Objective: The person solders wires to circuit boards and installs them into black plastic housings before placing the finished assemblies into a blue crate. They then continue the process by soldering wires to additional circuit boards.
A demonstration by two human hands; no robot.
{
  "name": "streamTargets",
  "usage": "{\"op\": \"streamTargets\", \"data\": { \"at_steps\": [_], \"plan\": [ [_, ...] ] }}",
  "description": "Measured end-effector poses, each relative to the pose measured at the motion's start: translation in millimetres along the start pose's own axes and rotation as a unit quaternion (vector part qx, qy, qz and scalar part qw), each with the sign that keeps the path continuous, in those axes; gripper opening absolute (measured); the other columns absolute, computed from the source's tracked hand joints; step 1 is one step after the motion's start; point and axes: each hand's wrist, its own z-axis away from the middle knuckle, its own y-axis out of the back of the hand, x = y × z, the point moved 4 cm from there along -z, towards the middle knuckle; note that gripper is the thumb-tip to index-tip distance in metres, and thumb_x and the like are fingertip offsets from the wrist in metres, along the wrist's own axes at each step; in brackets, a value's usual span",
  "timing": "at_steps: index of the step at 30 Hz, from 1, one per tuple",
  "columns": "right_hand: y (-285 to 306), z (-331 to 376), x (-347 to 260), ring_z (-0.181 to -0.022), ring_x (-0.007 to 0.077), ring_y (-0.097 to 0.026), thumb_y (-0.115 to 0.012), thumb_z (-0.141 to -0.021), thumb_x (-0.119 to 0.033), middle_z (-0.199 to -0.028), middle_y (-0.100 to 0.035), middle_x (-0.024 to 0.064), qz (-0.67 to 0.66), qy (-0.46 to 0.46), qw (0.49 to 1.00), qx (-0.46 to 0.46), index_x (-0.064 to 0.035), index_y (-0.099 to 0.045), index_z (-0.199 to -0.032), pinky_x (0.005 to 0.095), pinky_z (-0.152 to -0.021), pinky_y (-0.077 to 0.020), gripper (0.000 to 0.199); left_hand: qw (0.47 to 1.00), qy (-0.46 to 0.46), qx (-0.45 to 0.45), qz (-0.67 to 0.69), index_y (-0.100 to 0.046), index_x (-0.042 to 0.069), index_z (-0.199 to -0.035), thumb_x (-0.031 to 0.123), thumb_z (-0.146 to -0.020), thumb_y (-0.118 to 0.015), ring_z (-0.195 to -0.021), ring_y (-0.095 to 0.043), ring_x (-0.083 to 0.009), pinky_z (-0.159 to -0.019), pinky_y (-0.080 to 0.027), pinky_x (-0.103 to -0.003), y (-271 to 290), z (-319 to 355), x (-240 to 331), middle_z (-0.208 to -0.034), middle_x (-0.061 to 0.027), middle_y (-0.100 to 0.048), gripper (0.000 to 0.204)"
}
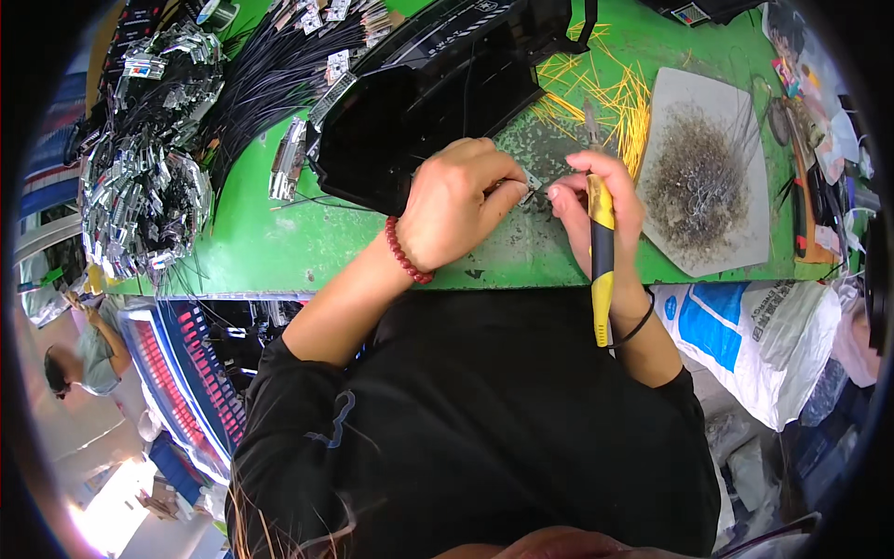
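My left hand [461, 200], with a red bead bracelet at the wrist, pinches a small silvery part [533, 189] over the green workbench [279, 242]. My right hand [605, 200] meets it from the right, fingertips touching the same part. The right hand also grips a yellow-and-black hand tool [602, 261] whose handle runs down along my forearm and whose metal tip [590, 119] points away from me. A large black plastic housing [428, 102] lies just beyond my left hand.
A grey board [736, 233] heaped with fine wire clippings lies at the right. Yellow wire bits [596, 93] are scattered behind my hands. Bundles of black wires with silvery parts [149, 158] pile at the left. A white sack [754, 335] sits below the bench; another person [84, 354] is at far left.
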Motion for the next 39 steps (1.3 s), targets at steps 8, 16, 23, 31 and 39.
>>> {"op": "streamTargets", "data": {
  "at_steps": [8,16,23,31,39],
  "plan": [
    [-12.7,-3.8,-3.5,-0.064,0.0083,-0.059,-0.064,-0.086,0.001,-0.076,-0.063,0.0053,-0.095,-0.076,0.993,-0.005,-0.0024,-0.054,-0.115,0.0209,-0.060,-0.0489,0.030,0.990,0.103,-0.006,0.101,-0.068,0.003,-0.078,0.010,-0.077,-0.070,-0.061,-0.060,-0.0218,-0.055,-0.047,-0.031,-5.8,4.8,-10.6,-0.071,-0.0089,-0.061,0.008],
    [-5.5,-1.8,1.4,-0.080,0.0127,-0.062,-0.065,-0.085,0.005,-0.094,-0.067,0.0140,-0.081,-0.038,0.995,-0.052,-0.0019,-0.046,-0.121,0.0249,-0.071,-0.0511,0.041,0.982,0.126,-0.006,0.143,-0.068,0.003,-0.078,0.013,-0.077,-0.071,-0.063,-0.060,-0.0211,-0.058,-0.047,-0.031,-8.9,6.6,-16.3,-0.072,-0.0081,-0.063,0.010],
    [-10.0,-0.6,2.2,-0.075,0.0065,-0.060,-0.067,-0.083,0.006,-0.085,-0.066,0.0060,-0.082,-0.018,0.996,-0.029,-0.0041,-0.051,-0.118,0.0186,-0.062,-0.0472,0.040,0.981,0.125,-0.018,0.148,-0.068,0.003,-0.078,0.012,-0.077,-0.071,-0.063,-0.059,-0.0194,-0.057,-0.046,-0.030,-8.6,6.4,-15.6,-0.073,-0.0076,-0.062,0.009],
    [-14.1,3.2,7.6,-0.077,0.0080,-0.061,-0.069,-0.082,0.004,-0.088,-0.068,0.0081,-0.144,-0.021,0.989,-0.037,-0.0035,-0.049,-0.118,0.0195,-0.065,-0.0474,0.041,0.962,0.150,-0.029,0.225,-0.066,0.000,-0.084,0.005,-0.082,-0.068,-0.061,-0.049,-0.0089,-0.056,-0.041,-0.024,-9.4,7.5,-19.1,-0.077,-0.0037,-0.059,0.006],
    [-15.0,2.1,7.0,-0.077,0.0154,-0.063,-0.065,-0.087,0.002,-0.091,-0.066,0.0159,-0.086,0.033,0.993,-0.074,-0.0025,-0.042,-0.121,0.0275,-0.070,-0.0535,0.042,0.952,0.175,-0.069,0.240,-0.066,-0.001,-0.085,0.004,-0.083,-0.067,-0.063,-0.050,-0.0067,-0.058,-0.043,-0.023,-5.5,6.5,-19.0,-0.077,-0.0031,-0.058,0.005]
  ]
}}
